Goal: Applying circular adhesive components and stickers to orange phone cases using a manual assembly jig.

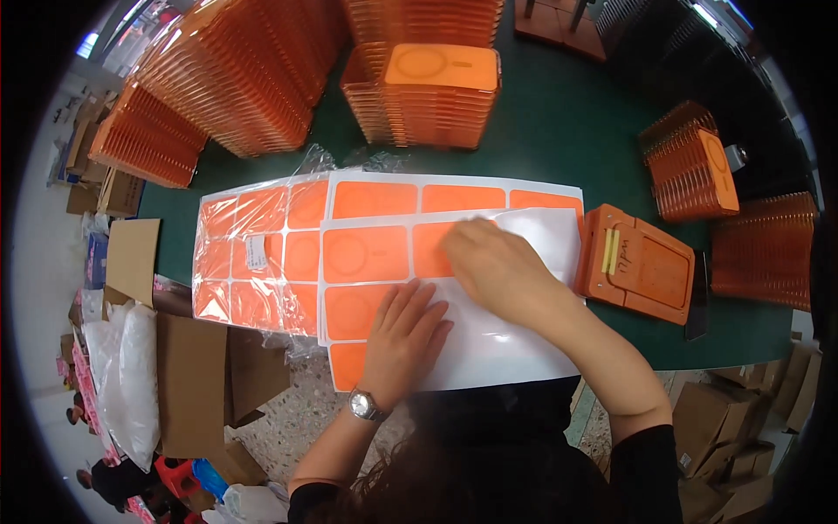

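Observation:
A white sheet of rounded orange stickers (pixel 365 253) lies on a stack of similar sheets in front of me. Several places on its right side are bare white backing (pixel 506 341). My left hand (pixel 406 332) rests on the sheet's lower left part with fingers stretched out, a watch on its wrist. In the upper row, my right hand (pixel 489 262) is closed, its fingertips pinching the right edge of an orange sticker (pixel 428 251). That hand covers the sticker's edge, so how far it is lifted cannot be seen.
Left of the sheets lies a plastic-wrapped pack of orange stickers (pixel 257 253). An orange tray-like block (pixel 642 265) with yellow tape sits to the right. Tall stacks of orange cases (pixel 436 96) line the back of the green table (pixel 559 113); smaller case stacks (pixel 690 170) stand at right. Cardboard boxes (pixel 188 384) are left.

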The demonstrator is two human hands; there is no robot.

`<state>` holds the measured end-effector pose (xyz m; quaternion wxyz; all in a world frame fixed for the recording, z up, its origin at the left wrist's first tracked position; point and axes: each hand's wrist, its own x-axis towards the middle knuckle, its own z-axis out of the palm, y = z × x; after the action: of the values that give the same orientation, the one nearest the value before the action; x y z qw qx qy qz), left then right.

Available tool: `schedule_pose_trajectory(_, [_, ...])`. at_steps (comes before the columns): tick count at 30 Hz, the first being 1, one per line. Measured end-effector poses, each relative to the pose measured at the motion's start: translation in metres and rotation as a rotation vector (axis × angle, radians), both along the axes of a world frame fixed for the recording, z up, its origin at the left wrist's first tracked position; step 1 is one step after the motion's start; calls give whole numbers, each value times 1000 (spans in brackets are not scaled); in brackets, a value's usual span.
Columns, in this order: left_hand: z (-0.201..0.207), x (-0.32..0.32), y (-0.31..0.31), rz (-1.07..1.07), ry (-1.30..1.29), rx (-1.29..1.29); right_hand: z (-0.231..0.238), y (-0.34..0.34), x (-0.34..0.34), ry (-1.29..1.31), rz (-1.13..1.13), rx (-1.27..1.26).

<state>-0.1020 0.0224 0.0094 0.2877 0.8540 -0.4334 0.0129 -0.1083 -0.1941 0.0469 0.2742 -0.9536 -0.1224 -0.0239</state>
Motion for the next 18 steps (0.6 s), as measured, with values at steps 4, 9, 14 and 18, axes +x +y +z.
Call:
schedule_pose_trajectory(4, [20, 41, 2, 66, -75, -27, -20, 13, 32, 26, -73, 108])
schedule_pose_trajectory(9, [1, 74, 0, 105, 70, -77, -28, 23, 43, -22, -44, 126])
schedule_pose_trajectory(14, [-3, 73, -4, 144, 96, -125, -23, 25, 49, 54, -9, 78])
schedule_pose_trajectory(18, [-7, 76, -7, 127, 26, -103, -32, 16, 48, 52, -6, 140])
